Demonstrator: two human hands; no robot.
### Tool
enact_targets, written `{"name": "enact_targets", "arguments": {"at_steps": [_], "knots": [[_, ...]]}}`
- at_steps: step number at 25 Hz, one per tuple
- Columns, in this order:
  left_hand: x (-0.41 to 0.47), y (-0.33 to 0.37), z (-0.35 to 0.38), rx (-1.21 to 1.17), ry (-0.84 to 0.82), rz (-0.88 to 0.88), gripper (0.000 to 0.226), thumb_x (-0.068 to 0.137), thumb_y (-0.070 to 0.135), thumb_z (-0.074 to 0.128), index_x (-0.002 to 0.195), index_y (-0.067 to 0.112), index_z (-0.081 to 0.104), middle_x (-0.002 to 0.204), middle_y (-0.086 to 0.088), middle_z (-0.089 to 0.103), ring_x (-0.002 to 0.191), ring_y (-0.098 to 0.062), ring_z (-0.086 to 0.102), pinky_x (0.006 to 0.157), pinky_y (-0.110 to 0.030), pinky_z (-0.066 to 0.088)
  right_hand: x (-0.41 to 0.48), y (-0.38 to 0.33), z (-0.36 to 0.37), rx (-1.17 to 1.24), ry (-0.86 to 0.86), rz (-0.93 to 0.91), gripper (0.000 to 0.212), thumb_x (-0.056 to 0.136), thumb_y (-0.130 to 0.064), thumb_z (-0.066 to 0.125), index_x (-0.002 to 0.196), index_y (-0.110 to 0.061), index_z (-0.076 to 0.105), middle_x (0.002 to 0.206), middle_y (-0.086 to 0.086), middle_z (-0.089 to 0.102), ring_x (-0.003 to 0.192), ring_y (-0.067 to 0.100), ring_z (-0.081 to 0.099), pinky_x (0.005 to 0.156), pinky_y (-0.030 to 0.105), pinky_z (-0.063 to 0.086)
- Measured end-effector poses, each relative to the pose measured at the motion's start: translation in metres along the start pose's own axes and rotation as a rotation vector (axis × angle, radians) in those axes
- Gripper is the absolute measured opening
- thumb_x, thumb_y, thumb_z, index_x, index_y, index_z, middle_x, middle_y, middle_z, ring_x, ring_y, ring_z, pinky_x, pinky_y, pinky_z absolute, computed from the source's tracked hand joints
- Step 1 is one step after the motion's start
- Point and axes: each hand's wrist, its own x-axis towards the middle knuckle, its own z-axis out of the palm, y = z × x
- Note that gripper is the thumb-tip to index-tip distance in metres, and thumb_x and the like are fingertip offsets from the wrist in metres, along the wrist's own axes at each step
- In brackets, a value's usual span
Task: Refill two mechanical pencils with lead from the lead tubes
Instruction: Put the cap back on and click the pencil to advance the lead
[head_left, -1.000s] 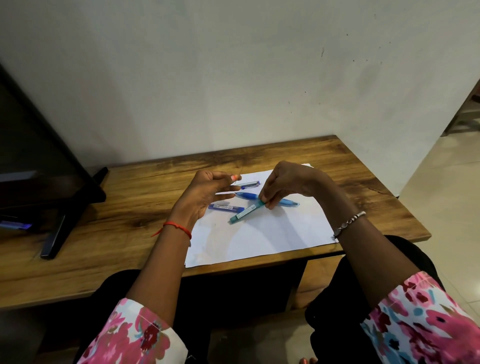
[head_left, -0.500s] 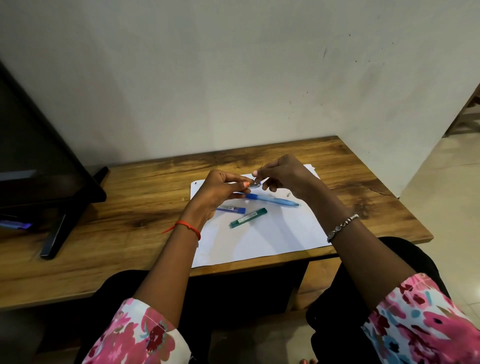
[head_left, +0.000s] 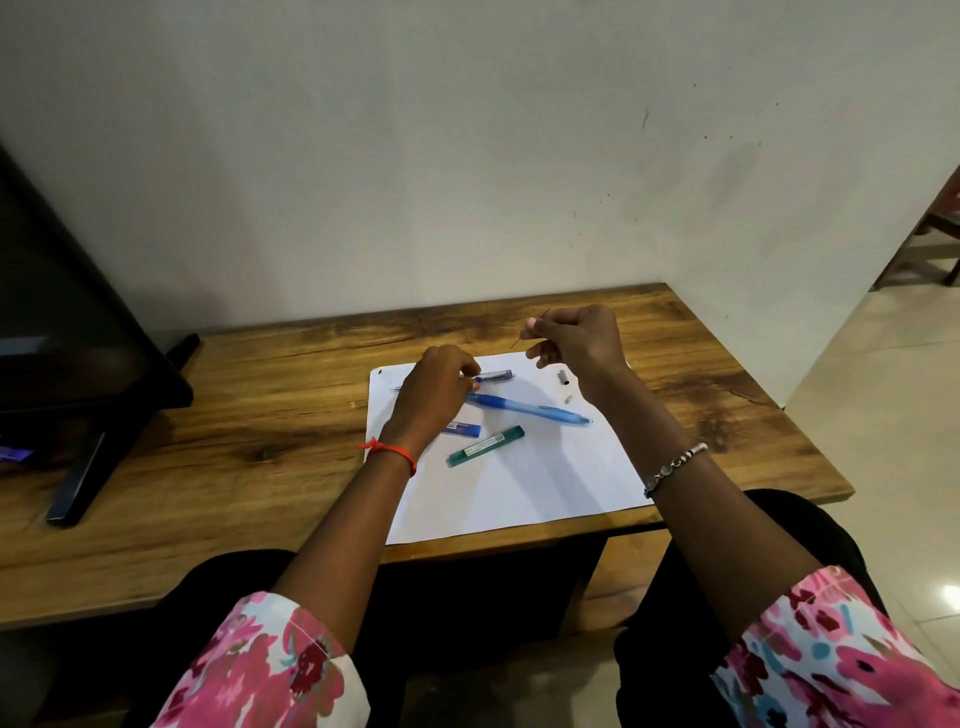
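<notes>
Head view: the right hand (head_left: 576, 340) is pinching a lead (head_left: 518, 341) between thumb and forefinger. The lead is slanting, its lower end pointing down-left toward the pencil (head_left: 496, 374), which the left hand (head_left: 436, 387) is gripping. I judge that a hard squeeze or a misaligned entry is risking a snap — lead being brittle.

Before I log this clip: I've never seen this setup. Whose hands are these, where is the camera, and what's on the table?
No machine here: a person's two bare hands, filmed by a wide-angle camera worn on their head, looking down. The right hand pinches a thin lead stick. The left hand grips a slim silver pencil. On the white paper on the wooden table lie a blue mechanical pencil, a green lead tube, a blue lead tube and a small grey cap.
</notes>
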Motion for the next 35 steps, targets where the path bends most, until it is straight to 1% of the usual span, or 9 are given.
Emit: {"name": "enact_targets", "arguments": {"at_steps": [4, 8, 11, 13, 16, 20, 25, 31, 35], "knots": [[0.002, -0.002, 0.002, 0.101, 0.006, 0.056, 0.020, 0.088, 0.008, 0.056, 0.104, 0.003, 0.067, 0.112, -0.014, 0.063, 0.100, -0.028, 0.059, 0.083, -0.034, 0.047, 0.002, 0.000, 0.001, 0.025, 0.052, -0.027, 0.017, 0.086, -0.005, 0.062, 0.094, 0.008, 0.067, 0.084, 0.017, 0.067, 0.052, 0.018, 0.061, 0.045, 0.020, 0.047], [0.006, 0.005, -0.006, -0.106, 0.136, 0.047, 0.015, 0.087, 0.001, 0.053, 0.095, 0.002, 0.066, 0.104, -0.015, 0.064, 0.090, -0.026, 0.058, 0.075, -0.032, 0.046, -0.001, -0.013, 0.002, 0.085, 0.129, -0.125, 0.019, 0.085, -0.006, 0.062, 0.100, 0.005, 0.067, 0.081, 0.012, 0.067, 0.056, 0.017, 0.061, 0.045, 0.018, 0.049], [0.007, 0.016, -0.017, -0.331, 0.230, 0.086, 0.014, 0.084, -0.004, 0.053, 0.094, -0.001, 0.063, 0.098, -0.012, 0.063, 0.083, -0.019, 0.055, 0.066, -0.007, 0.040, -0.001, -0.037, 0.000, 0.188, 0.163, -0.256, 0.016, 0.083, -0.006, 0.065, 0.097, 0.002, 0.069, 0.073, 0.009, 0.068, 0.050, 0.013, 0.060, 0.044, 0.020, 0.047], [0.003, 0.022, -0.022, -0.411, 0.254, 0.103, 0.014, 0.085, -0.003, 0.054, 0.097, 0.001, 0.060, 0.095, -0.005, 0.060, 0.080, -0.012, 0.054, 0.064, -0.002, 0.040, -0.004, -0.052, -0.003, 0.194, 0.173, -0.359, 0.013, 0.082, -0.007, 0.066, 0.093, -0.001, 0.070, 0.070, 0.008, 0.067, 0.051, 0.014, 0.060, 0.043, 0.021, 0.045], [-0.003, 0.027, -0.026, -0.500, 0.260, 0.117, 0.011, 0.087, 0.002, 0.055, 0.097, 0.006, 0.058, 0.094, 0.002, 0.058, 0.076, 0.001, 0.054, 0.065, -0.001, 0.042, -0.009, -0.067, -0.002, 0.084, 0.171, -0.512, 0.014, 0.083, -0.009, 0.066, 0.093, -0.002, 0.071, 0.073, 0.008, 0.068, 0.054, 0.014, 0.059, 0.044, 0.021, 0.045], [-0.008, 0.028, -0.026, -0.547, 0.246, 0.132, 0.010, 0.087, 0.004, 0.055, 0.094, 0.011, 0.055, 0.095, 0.002, 0.059, 0.080, 0.002, 0.054, 0.073, -0.011, 0.044, -0.013, -0.068, 0.005, -0.082, 0.134, -0.609, 0.017, 0.084, -0.013, 0.066, 0.096, -0.003, 0.071, 0.079, 0.003, 0.069, 0.053, 0.002, 0.059, 0.047, 0.011, 0.043], [-0.010, 0.031, -0.026, -0.572, 0.232, 0.124, 0.009, 0.087, 0.005, 0.055, 0.095, 0.009, 0.056, 0.096, 0.000, 0.059, 0.083, -0.004, 0.055, 0.073, -0.011, 0.045, -0.013, -0.062, 0.007, -0.156, 0.122, -0.626, 0.019, 0.084, -0.013, 0.065, 0.099, -0.003, 0.071, 0.082, -0.001, 0.067, 0.057, -0.007, 0.058, 0.048, 0.004, 0.042], [-0.010, 0.031, -0.027, -0.596, 0.216, 0.125, 0.013, 0.087, 0.004, 0.055, 0.090, 0.016, 0.052, 0.094, 0.003, 0.058, 0.081, 0.000, 0.054, 0.073, -0.011, 0.044, -0.014, -0.061, 0.009, -0.186, 0.098, -0.633, 0.018, 0.085, -0.012, 0.065, 0.099, -0.002, 0.071, 0.081, -0.001, 0.066, 0.057, -0.009, 0.057, 0.046, 0.004, 0.040], [-0.010, 0.031, -0.027, -0.597, 0.208, 0.113, 0.011, 0.087, 0.005, 0.055, 0.093, 0.014, 0.053, 0.096, 0.002, 0.057, 0.081, 0.001, 0.054, 0.073, -0.010, 0.043, -0.015, -0.062, 0.008, -0.171, 0.109, -0.633, 0.019, 0.084, -0.012, 0.065, 0.099, -0.002, 0.070, 0.082, -0.002, 0.066, 0.057, -0.010, 0.057, 0.047, 0.004, 0.041]]}}
